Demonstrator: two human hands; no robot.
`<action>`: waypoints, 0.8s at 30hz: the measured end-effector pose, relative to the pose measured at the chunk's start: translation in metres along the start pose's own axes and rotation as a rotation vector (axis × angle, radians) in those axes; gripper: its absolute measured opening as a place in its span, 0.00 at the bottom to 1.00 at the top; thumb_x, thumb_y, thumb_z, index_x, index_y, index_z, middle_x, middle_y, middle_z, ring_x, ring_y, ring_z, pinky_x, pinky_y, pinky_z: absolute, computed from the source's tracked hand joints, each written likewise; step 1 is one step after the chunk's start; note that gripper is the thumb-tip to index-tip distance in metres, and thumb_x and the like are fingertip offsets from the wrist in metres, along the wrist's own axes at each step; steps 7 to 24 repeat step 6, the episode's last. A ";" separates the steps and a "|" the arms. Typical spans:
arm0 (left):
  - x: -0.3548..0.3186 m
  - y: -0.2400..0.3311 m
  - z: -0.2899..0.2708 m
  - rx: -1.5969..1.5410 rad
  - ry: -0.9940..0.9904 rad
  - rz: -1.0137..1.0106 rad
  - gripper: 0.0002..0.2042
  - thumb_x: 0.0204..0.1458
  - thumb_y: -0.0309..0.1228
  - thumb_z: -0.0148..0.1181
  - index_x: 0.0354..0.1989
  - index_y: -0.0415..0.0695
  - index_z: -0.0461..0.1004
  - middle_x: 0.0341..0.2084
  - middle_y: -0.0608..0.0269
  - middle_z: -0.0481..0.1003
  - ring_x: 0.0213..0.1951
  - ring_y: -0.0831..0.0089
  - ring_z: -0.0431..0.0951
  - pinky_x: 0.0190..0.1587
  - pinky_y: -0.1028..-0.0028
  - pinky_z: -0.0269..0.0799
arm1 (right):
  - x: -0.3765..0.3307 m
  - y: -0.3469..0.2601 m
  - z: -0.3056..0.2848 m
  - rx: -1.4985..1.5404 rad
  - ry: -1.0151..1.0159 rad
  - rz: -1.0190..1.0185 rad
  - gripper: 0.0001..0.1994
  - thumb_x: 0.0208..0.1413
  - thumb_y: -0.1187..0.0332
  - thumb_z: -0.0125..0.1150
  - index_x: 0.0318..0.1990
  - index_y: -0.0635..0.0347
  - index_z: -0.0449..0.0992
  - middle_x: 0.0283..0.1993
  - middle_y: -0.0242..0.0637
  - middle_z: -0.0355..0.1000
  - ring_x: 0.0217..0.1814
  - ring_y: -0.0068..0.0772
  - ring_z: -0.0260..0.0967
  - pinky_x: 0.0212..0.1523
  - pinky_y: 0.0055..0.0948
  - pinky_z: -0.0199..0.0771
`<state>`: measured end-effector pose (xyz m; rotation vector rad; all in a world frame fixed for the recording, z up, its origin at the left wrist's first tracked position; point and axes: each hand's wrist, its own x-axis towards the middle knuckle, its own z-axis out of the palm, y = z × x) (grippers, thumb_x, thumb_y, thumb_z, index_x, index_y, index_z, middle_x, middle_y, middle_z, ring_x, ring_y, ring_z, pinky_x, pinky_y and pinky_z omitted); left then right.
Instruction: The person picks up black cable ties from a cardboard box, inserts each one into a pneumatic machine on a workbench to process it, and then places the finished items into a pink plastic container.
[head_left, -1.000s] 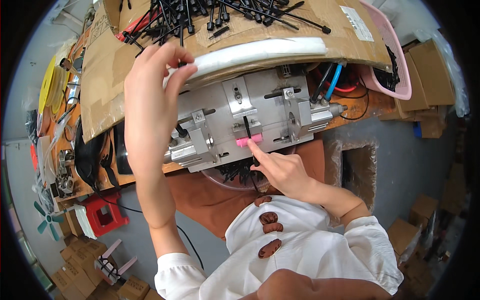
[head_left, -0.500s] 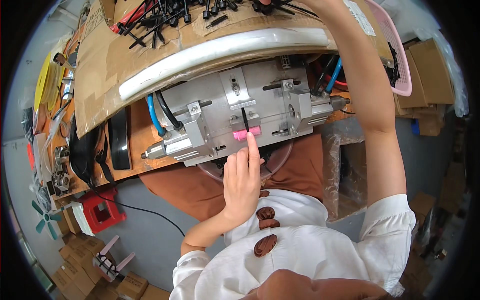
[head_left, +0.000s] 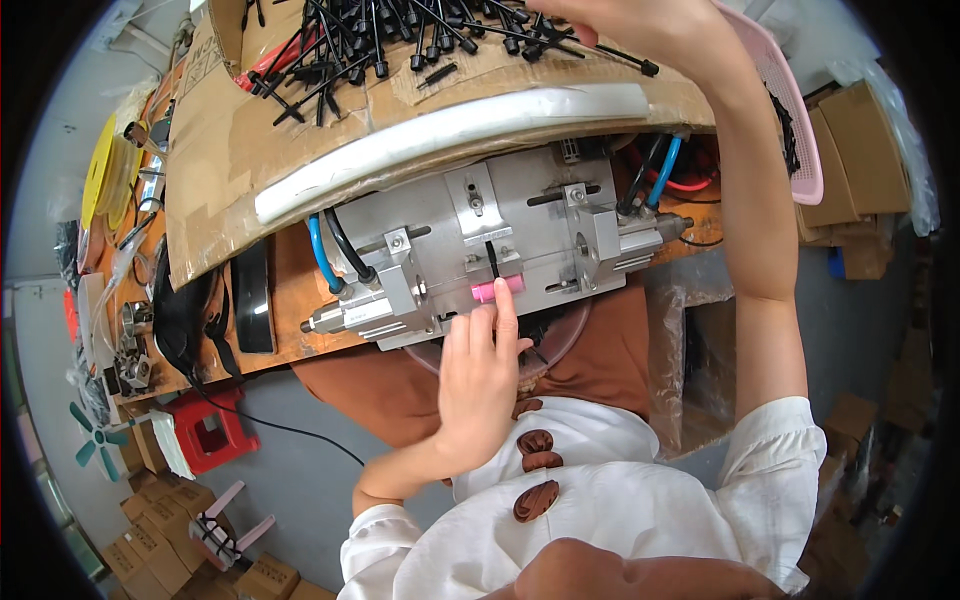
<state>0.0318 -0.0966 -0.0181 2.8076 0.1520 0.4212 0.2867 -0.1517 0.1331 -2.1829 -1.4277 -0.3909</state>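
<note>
My left hand point(head_left: 478, 385) reaches the middle of a metal fixture point(head_left: 545, 215). Its index finger is stretched out, the tip resting on a pink block point(head_left: 485, 293) where a thin black rod point(head_left: 493, 262) meets it. The other fingers are bent and the thumb stands apart, gripping nothing visible. Over the cardboard at the top right is my right hand point(head_left: 640, 30), its fingers apart and partly cut off by the picture edge. Beneath and beside it lies a pile of black rods with knobbed ends point(head_left: 430, 30); no part shows in its grasp.
Cylinders with blue air hoses point(head_left: 322, 255) flank the fixture. A white padded strip point(head_left: 450, 130) edges the cardboard point(head_left: 215, 200). A clear bowl point(head_left: 570, 335) with black parts sits below the fixture. A pink basket point(head_left: 808, 165) stands at right, a red stool point(head_left: 210, 430) at lower left.
The view has shifted, so the bench sits lower in the picture and more of the pile shows. My right hand has come further into view; my left index finger stays at the pink block.
</note>
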 end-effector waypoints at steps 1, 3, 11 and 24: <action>0.011 -0.003 -0.011 -0.081 0.030 -0.021 0.35 0.38 0.22 0.66 0.60 0.38 0.63 0.32 0.56 0.66 0.35 0.60 0.67 0.38 0.66 0.66 | 0.011 0.011 0.008 0.059 -0.134 0.125 0.06 0.47 0.73 0.61 0.31 0.66 0.81 0.25 0.50 0.75 0.28 0.36 0.75 0.31 0.31 0.73; 0.048 -0.027 -0.038 0.040 0.136 0.132 0.25 0.40 0.22 0.59 0.53 0.38 0.68 0.33 0.57 0.67 0.36 0.63 0.68 0.39 0.67 0.67 | 0.021 0.015 0.029 0.001 -0.148 0.080 0.06 0.47 0.73 0.61 0.31 0.65 0.81 0.26 0.51 0.75 0.29 0.38 0.76 0.32 0.33 0.73; 0.141 -0.068 -0.062 0.168 0.357 0.132 0.22 0.40 0.19 0.54 0.49 0.46 0.70 0.34 0.53 0.67 0.40 0.58 0.68 0.44 0.62 0.65 | 0.042 0.006 0.050 -0.314 -0.273 0.090 0.08 0.45 0.69 0.64 0.34 0.62 0.81 0.31 0.51 0.76 0.36 0.43 0.77 0.39 0.37 0.74; 0.141 -0.068 -0.062 0.168 0.357 0.132 0.22 0.40 0.19 0.54 0.49 0.46 0.70 0.34 0.53 0.67 0.40 0.58 0.68 0.44 0.62 0.65 | 0.042 0.006 0.050 -0.314 -0.273 0.090 0.08 0.45 0.69 0.64 0.34 0.62 0.81 0.31 0.51 0.76 0.36 0.43 0.77 0.39 0.37 0.74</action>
